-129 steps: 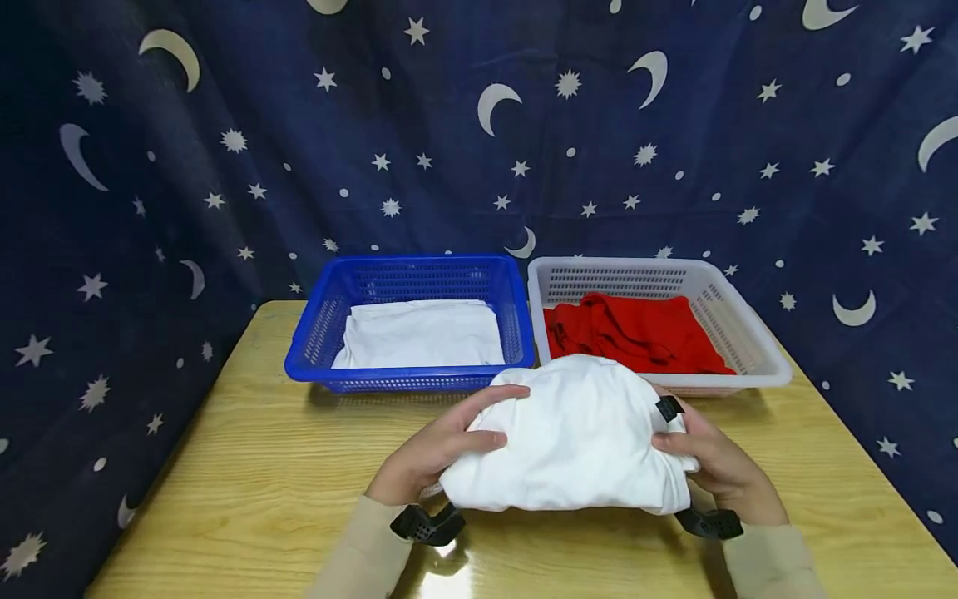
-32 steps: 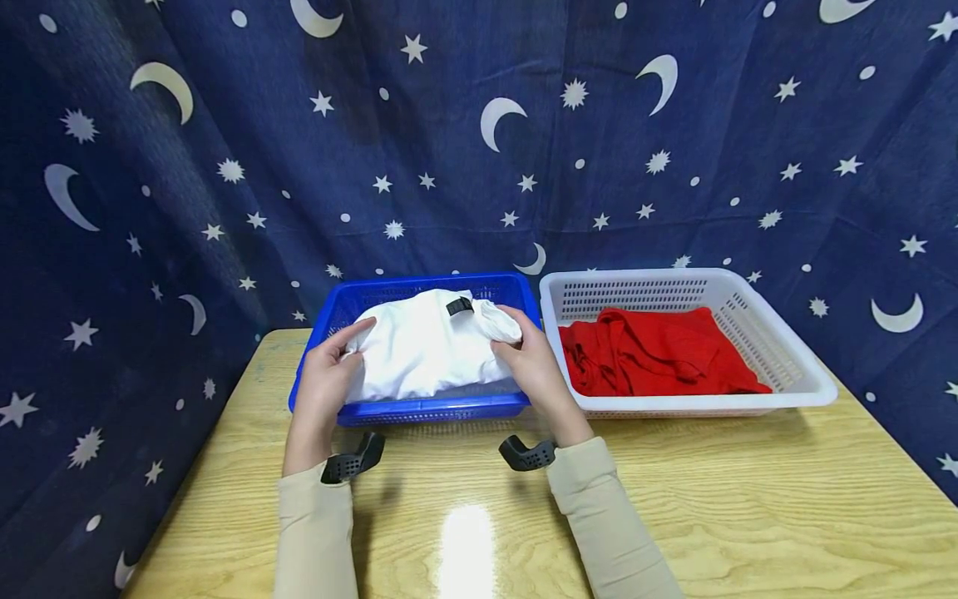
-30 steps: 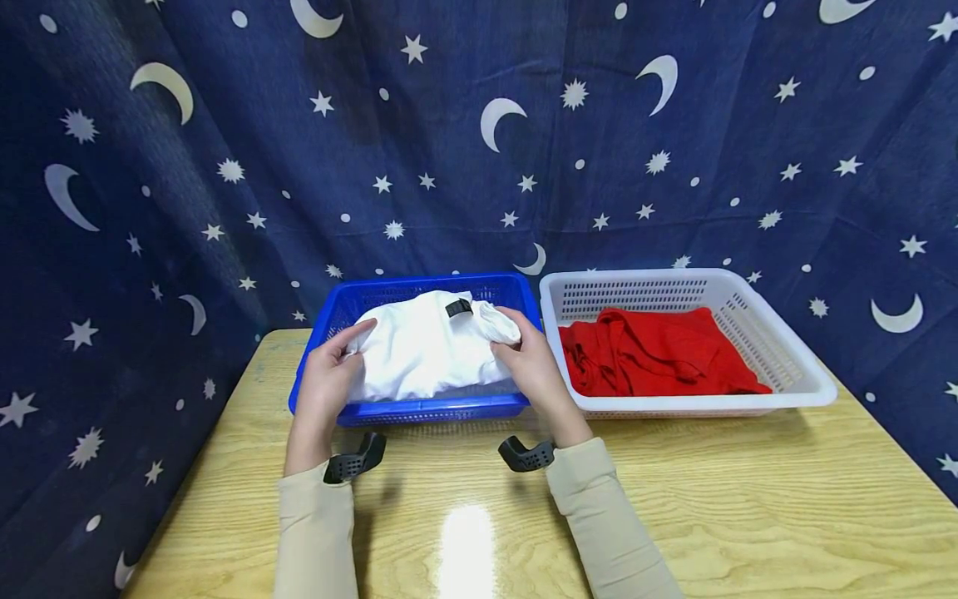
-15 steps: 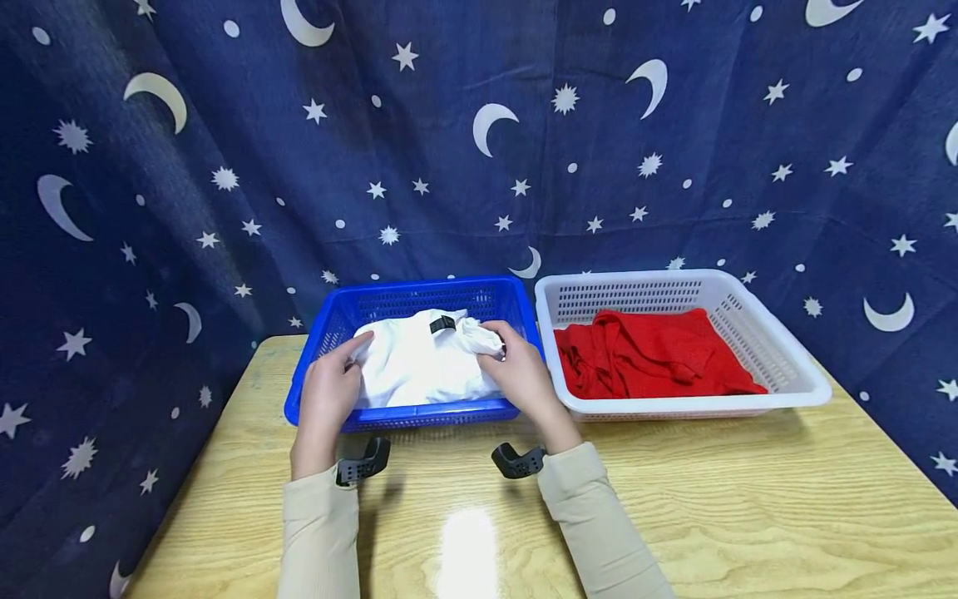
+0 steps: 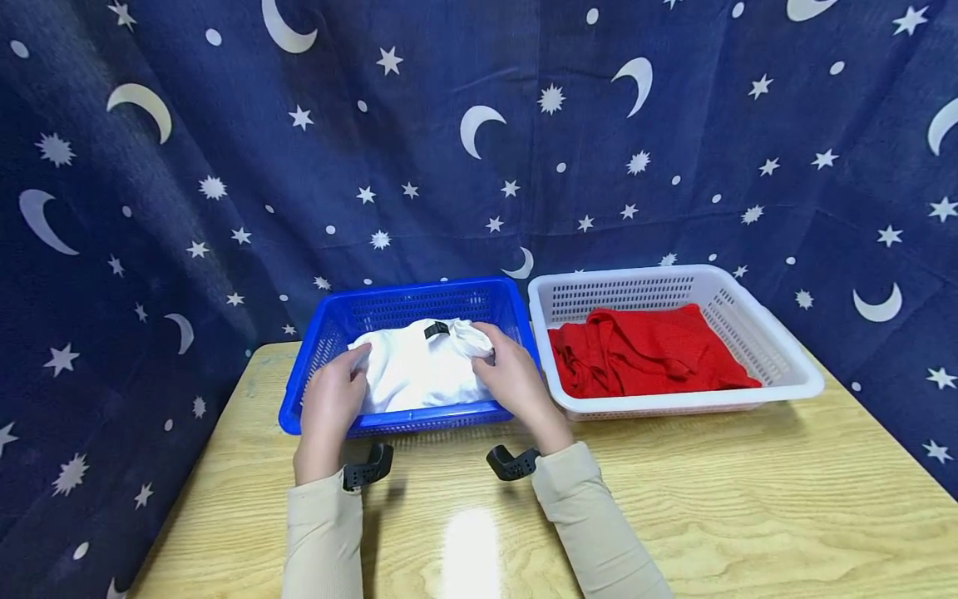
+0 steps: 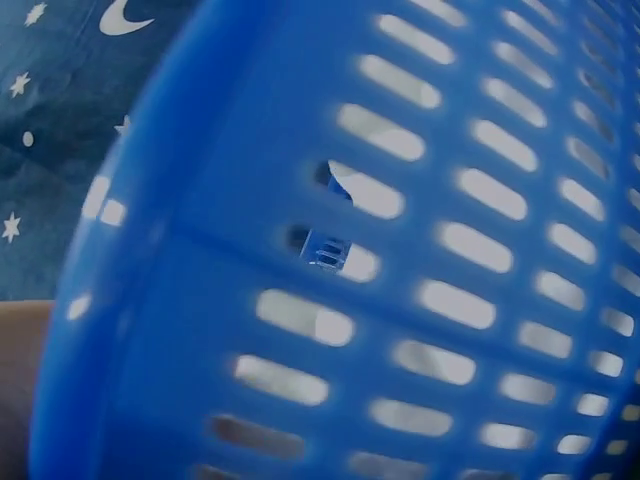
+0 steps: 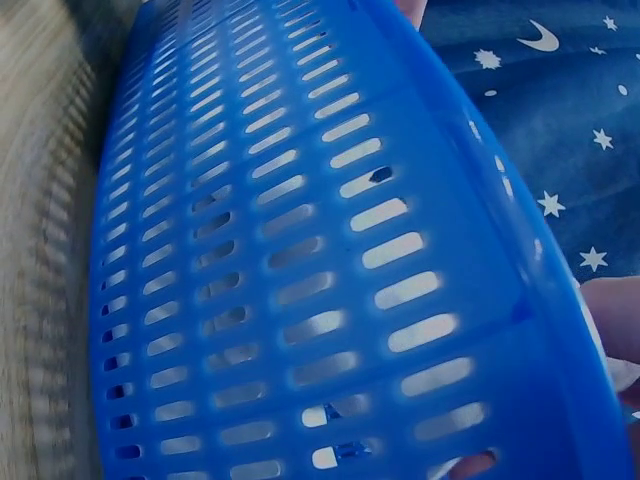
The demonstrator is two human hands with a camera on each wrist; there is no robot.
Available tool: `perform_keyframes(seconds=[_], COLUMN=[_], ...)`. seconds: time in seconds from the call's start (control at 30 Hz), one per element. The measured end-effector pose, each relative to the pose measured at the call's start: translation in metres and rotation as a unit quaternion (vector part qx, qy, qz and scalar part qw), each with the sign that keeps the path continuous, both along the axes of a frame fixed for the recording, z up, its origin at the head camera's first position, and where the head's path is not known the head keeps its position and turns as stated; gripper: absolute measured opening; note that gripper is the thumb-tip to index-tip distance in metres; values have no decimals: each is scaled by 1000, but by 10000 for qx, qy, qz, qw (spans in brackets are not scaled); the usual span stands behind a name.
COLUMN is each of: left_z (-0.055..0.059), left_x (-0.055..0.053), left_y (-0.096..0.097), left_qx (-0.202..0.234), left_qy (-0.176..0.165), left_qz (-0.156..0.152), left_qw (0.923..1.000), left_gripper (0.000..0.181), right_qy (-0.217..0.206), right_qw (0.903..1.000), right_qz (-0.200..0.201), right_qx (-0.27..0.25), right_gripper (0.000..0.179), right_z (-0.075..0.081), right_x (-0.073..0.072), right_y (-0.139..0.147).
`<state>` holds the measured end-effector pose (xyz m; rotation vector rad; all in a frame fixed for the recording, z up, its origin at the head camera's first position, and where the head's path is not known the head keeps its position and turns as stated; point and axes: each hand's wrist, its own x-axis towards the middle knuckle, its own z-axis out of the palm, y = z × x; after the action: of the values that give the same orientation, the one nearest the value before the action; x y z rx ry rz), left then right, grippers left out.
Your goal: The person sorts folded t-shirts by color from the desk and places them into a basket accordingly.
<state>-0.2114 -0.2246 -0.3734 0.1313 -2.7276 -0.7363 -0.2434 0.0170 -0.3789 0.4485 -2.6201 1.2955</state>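
A white folded garment with a black tag lies low inside the blue basket, spread across its width. My left hand reaches over the basket's front left and holds the garment's left edge, fingertips partly hidden. At the other end, my right hand grips a bunched right edge between thumb and fingers. Both wrist views look at the slotted wall of the blue basket, white cloth showing through the slots. Part of my right hand shows beyond the rim in the right wrist view.
A white basket stands to the right of the blue one, with a red garment inside. Both sit on a wooden table. Behind and to the left hangs a dark blue curtain with moons and stars.
Both hands carried the white garment from over the table's front, left and forward into the blue basket. During the last second it sank lower there, and the hands drew slightly closer together.
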Motion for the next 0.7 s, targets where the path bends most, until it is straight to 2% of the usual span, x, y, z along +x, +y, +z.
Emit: perform_keyframes(seconds=[0.13, 0.23, 0.4, 0.57, 0.7], left_z=[-2, -2, -2, -2, -1], left_x=[2, 2, 3, 3, 3], left_y=[2, 2, 3, 4, 6], left_qx=[-272, -453, -627, -656, -663], left_qy=[-334, -429, -409, -348, -245], left_qz=[12, -22, -44, 46, -18], left_qw=[9991, 9980, 9972, 9972, 9975], left_gripper=[36, 35, 33, 34, 35], right_qy=[55, 139, 197, 107, 78], right_qw=[10000, 9998, 9992, 9984, 9979], right_qz=[-20, -104, -288, -459, -543], right_qx=[-60, -137, -187, -321, -344], right_gripper=[48, 48, 48, 50, 48], right_z=[-1, -2, -2, -1, -1], right_x=[1, 0, 0, -1, -1], right_y=[0, -1, -1, -2, -1])
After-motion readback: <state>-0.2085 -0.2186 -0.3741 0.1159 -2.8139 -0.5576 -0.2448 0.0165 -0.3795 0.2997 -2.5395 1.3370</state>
